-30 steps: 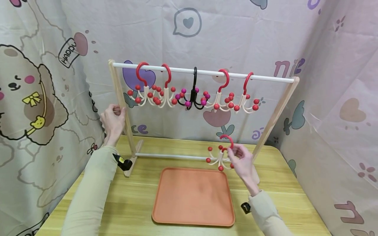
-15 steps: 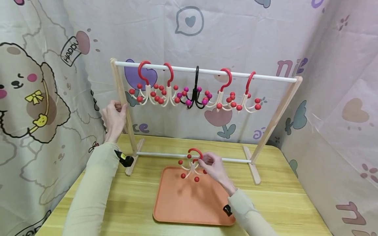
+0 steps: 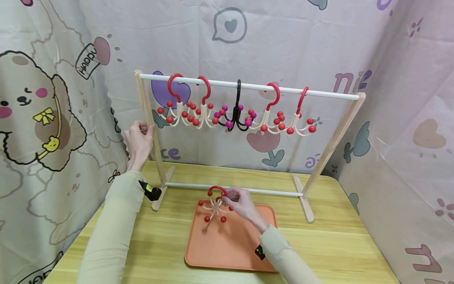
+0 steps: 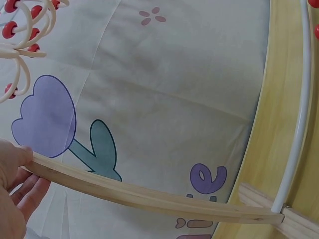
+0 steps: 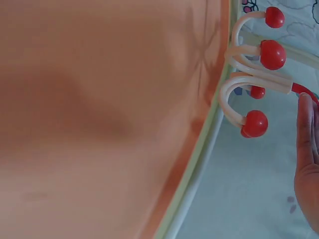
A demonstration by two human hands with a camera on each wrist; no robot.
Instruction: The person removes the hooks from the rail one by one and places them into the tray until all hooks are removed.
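Observation:
The left hand (image 3: 138, 141) grips the rack's left wooden post (image 3: 156, 152); in the left wrist view its thumb and fingers (image 4: 34, 196) lie around the post (image 4: 124, 191). In the right hand (image 3: 242, 203) a cream hanger (image 3: 215, 207) with red balls is pinched by its red hook (image 3: 217, 188), above the back left part of the orange tray (image 3: 230, 248). The right wrist view shows the hand (image 5: 308, 164) at the hook, the cream arms (image 5: 264, 79) pointing away from it. Whether the hanger touches the tray, I cannot tell.
From the rack's white top bar (image 3: 227, 83) hang several cream hangers with red hooks and one black hanger (image 3: 235, 114) with magenta balls. A lower bar (image 3: 269, 192) crosses behind the tray. Patterned cloth (image 3: 230, 47) surrounds the wooden table (image 3: 326, 236).
The right hand has carried the hanger left and down, from beside the right post to above the tray. The left hand stays on the post. The view has shifted slightly.

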